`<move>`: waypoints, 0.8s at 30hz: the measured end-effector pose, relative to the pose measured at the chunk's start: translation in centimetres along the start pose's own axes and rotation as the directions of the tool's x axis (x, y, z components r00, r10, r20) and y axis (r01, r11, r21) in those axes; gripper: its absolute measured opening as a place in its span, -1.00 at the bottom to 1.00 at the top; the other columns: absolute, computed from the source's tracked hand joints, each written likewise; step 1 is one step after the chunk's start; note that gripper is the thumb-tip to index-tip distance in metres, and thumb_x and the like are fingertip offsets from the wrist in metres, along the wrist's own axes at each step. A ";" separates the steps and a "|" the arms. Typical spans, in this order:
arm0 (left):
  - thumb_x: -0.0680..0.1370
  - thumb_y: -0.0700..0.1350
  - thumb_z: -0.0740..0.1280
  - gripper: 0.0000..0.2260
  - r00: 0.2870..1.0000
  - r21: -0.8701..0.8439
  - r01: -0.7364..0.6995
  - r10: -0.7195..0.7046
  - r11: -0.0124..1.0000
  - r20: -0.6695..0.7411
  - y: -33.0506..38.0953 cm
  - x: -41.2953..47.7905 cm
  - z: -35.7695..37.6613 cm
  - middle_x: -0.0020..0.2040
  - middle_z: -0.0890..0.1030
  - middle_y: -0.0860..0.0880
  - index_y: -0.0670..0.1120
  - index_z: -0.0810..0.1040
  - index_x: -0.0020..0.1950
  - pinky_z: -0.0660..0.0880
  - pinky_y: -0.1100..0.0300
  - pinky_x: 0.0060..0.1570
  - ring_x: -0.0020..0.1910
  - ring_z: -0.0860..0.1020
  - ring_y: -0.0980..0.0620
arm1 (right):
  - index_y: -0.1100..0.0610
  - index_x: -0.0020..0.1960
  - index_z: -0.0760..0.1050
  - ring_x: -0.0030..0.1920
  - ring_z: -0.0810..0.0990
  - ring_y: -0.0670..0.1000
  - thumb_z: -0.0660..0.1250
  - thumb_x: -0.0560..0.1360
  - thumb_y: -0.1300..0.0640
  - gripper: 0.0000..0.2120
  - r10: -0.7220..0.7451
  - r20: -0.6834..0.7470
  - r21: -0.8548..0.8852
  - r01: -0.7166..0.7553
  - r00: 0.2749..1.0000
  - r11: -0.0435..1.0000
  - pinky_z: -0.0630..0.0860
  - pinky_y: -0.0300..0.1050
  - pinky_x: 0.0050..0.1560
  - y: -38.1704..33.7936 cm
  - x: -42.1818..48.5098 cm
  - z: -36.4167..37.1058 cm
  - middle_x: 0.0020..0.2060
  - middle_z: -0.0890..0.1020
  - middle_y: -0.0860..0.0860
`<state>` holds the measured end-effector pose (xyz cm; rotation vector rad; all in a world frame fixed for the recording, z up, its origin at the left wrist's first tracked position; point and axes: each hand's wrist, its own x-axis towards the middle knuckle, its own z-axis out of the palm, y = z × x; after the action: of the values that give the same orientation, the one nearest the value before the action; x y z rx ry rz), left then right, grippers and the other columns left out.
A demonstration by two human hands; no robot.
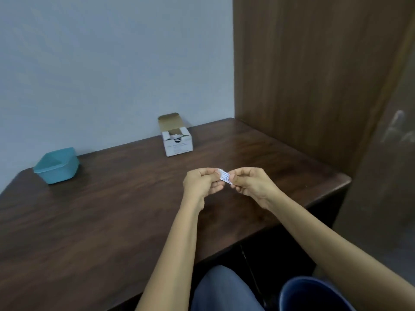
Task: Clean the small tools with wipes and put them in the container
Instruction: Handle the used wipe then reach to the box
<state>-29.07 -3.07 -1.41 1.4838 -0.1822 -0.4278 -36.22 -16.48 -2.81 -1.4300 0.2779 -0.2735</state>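
Wipe packet (225, 177) pinched between left hand (201, 183) and right hand (253, 182).

I have both bare forearms stretched forward from the lower edge, meeting at mid-frame. The left hand (202, 184) is curled and pinches one end of a small white packet (225, 176). The right hand (252, 181) pinches the other end. The thumbs seem to sit on top, though blur hides the fingertips.
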 end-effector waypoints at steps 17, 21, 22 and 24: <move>0.64 -0.25 0.13 -0.78 0.933 0.421 -0.224 0.068 0.879 0.354 -5.9 -11.5 11.5 -0.21 0.66 -0.16 -0.17 0.56 -0.06 0.65 0.16 -0.23 -0.30 0.69 0.00 | 0.25 -0.06 0.63 -0.40 0.53 -0.12 0.42 0.44 0.27 -0.91 0.115 -0.185 -0.299 -0.167 0.976 0.939 0.46 -0.36 -0.39 -0.6 -15.9 -16.1 -0.36 0.60 0.11; 0.62 -0.27 0.18 -0.79 0.899 0.476 -0.169 -0.063 0.863 0.434 -9.6 -12.3 11.9 -0.20 0.67 -0.18 -0.22 0.60 -0.06 0.65 0.16 -0.21 -0.28 0.70 0.01 | 0.19 -0.07 0.66 -0.45 0.48 -0.11 0.41 0.47 0.28 -0.92 0.248 -0.315 -0.425 -0.370 0.916 0.826 0.41 -0.32 -0.41 4.2 -16.7 -20.1 -0.39 0.61 0.09; 0.62 -0.27 0.19 -0.80 0.892 0.487 -0.151 -0.093 0.860 0.442 -10.5 -12.4 12.0 -0.19 0.67 -0.19 -0.23 0.60 -0.05 0.65 0.17 -0.21 -0.26 0.70 0.01 | 0.17 -0.08 0.66 -0.47 0.47 -0.11 0.38 0.48 0.30 -0.90 0.281 -0.343 -0.466 -0.422 0.896 0.778 0.40 -0.32 -0.44 5.9 -16.5 -20.6 -0.40 0.60 0.06; 0.61 -0.27 0.20 -0.82 0.894 0.514 -0.114 -0.137 0.850 0.426 -12.4 -12.3 12.3 -0.16 0.67 -0.19 -0.25 0.61 -0.02 0.64 0.21 -0.21 -0.23 0.69 0.00 | 0.11 -0.12 0.66 -0.44 0.49 -0.10 0.34 0.49 0.31 -0.84 0.329 -0.403 -0.550 -0.513 0.854 0.659 0.43 -0.29 -0.42 9.5 -16.0 -21.5 -0.41 0.60 0.01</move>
<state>-46.98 -9.99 -10.82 1.9085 -0.7111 -0.7770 -58.52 -29.72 -14.43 -1.9523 1.0076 0.0378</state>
